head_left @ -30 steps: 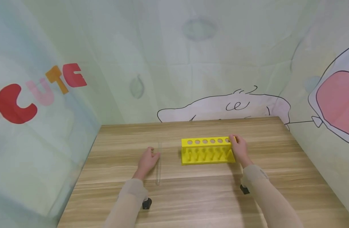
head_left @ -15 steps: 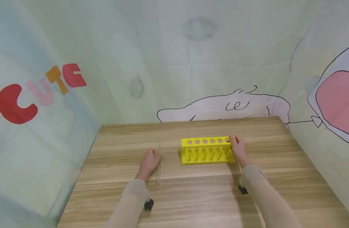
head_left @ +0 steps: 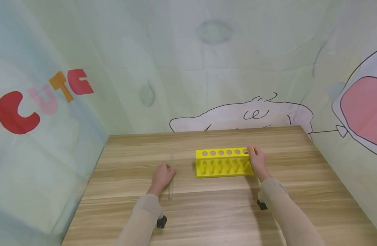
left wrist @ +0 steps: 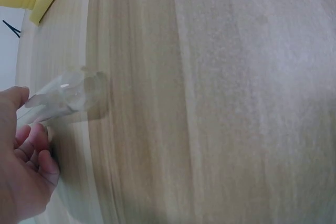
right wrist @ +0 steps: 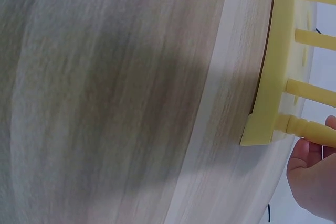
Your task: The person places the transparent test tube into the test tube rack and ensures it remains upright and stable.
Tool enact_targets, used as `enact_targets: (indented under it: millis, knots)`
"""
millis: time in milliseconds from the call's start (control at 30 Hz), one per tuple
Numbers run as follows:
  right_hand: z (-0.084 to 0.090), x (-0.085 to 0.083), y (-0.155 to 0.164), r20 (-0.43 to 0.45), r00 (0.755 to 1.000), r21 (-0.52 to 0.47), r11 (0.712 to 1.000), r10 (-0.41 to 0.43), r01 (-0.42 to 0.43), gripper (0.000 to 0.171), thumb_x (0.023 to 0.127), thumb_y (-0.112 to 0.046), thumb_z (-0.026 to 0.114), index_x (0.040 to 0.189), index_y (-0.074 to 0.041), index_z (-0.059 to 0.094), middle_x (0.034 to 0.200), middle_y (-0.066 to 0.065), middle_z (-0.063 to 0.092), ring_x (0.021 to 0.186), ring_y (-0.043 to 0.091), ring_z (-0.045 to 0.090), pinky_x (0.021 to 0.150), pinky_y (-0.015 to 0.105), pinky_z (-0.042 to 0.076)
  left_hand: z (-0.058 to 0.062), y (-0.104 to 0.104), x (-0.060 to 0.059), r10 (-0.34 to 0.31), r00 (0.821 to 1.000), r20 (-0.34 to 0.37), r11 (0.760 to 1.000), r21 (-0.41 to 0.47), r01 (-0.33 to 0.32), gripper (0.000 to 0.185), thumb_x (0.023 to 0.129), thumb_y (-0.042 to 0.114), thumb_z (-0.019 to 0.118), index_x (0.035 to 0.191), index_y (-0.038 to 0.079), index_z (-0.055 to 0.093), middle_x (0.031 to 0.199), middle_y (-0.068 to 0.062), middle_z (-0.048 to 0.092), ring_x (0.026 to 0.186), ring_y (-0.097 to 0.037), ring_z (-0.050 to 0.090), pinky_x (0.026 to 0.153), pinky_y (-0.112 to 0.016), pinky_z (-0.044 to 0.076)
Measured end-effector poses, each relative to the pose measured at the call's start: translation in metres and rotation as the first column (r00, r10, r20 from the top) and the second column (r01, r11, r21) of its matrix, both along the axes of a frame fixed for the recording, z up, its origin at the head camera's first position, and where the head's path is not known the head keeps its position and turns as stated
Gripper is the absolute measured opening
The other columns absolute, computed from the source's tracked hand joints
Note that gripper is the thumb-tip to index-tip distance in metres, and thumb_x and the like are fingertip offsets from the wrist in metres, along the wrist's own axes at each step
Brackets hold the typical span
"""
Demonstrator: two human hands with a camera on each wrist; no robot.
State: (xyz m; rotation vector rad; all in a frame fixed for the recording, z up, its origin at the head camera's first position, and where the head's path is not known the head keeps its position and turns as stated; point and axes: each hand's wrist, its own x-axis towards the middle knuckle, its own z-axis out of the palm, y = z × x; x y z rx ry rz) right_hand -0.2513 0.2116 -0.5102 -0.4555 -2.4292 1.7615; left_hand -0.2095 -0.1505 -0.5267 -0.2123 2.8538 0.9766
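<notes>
A clear glass test tube (head_left: 170,192) lies lengthwise on the wooden table, left of the yellow rack. My left hand (head_left: 161,177) pinches it around its middle, with the thumb across it. In the left wrist view the rounded end of the tube (left wrist: 71,95) points away from the thumb and curled fingers. The yellow test tube rack (head_left: 223,157) stands upright, with a row of round holes along its top and pegs below. My right hand (head_left: 258,163) grips the rack's right end. In the right wrist view that hand (right wrist: 317,174) is partly cut off, its fingers at the end post.
The wood-grain table (head_left: 207,212) reaches back to a printed cloth backdrop (head_left: 176,61). More cloth hangs at the left and right sides. Black devices sit under both wrists, close above the tabletop.
My left hand has shifted slightly to the right and its thumb has closed onto the test tube. The tube, the rack and my right hand stay nearly where they were.
</notes>
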Motion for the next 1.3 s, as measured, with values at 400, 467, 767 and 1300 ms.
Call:
enact_targets:
  millis: [400, 467, 767, 1300]
  knots:
    - [-0.002, 0.000, 0.002, -0.005, 1.000, 0.017, 1.000, 0.017, -0.017, 0.051, 0.091, -0.045, 0.038, 0.106, 0.001, 0.052, 0.109, 0.016, 0.051, 0.095, 0.018, 0.041, 0.080, 0.022, 0.034, -0.002, 0.006, -0.001, 0.013, 0.999, -0.041, 0.999, -0.030, -0.014, 0.036, 0.081, 0.031, 0.056, 0.101, 0.001, 0.049, 0.073, -0.007, 0.054, 0.061, -0.017, 0.048, 0.051, -0.025, 0.039]
    - [-0.002, 0.000, 0.002, -0.003, 1.000, 0.023, 1.000, 0.013, -0.013, 0.051, 0.091, -0.045, 0.038, 0.105, 0.001, 0.052, 0.109, 0.016, 0.051, 0.094, 0.018, 0.042, 0.079, 0.023, 0.035, -0.001, 0.007, -0.001, 0.019, 0.999, -0.042, 0.999, -0.037, -0.021, 0.035, 0.081, 0.031, 0.057, 0.099, 0.001, 0.049, 0.071, -0.007, 0.053, 0.061, -0.017, 0.047, 0.050, -0.024, 0.039]
    - [0.000, 0.000, 0.002, 0.022, 1.000, 0.003, 1.000, 0.007, -0.007, 0.050, 0.091, -0.044, 0.037, 0.106, 0.002, 0.052, 0.111, 0.015, 0.050, 0.095, 0.019, 0.041, 0.080, 0.023, 0.034, 0.001, 0.011, 0.001, 0.049, 0.998, -0.036, 0.998, -0.047, -0.051, 0.033, 0.080, 0.029, 0.058, 0.097, 0.002, 0.051, 0.075, -0.008, 0.054, 0.064, -0.018, 0.048, 0.054, -0.027, 0.042]
    - [-0.001, 0.001, 0.002, 0.016, 1.000, -0.015, 1.000, 0.015, -0.015, 0.053, 0.090, -0.048, 0.038, 0.106, 0.001, 0.051, 0.105, 0.013, 0.050, 0.085, 0.015, 0.040, 0.072, 0.019, 0.035, 0.006, 0.011, 0.001, 0.056, 0.998, 0.002, 0.997, -0.056, -0.056, 0.024, 0.082, 0.028, 0.057, 0.077, 0.008, 0.045, 0.065, -0.001, 0.042, 0.058, -0.015, 0.040, 0.047, -0.023, 0.031]
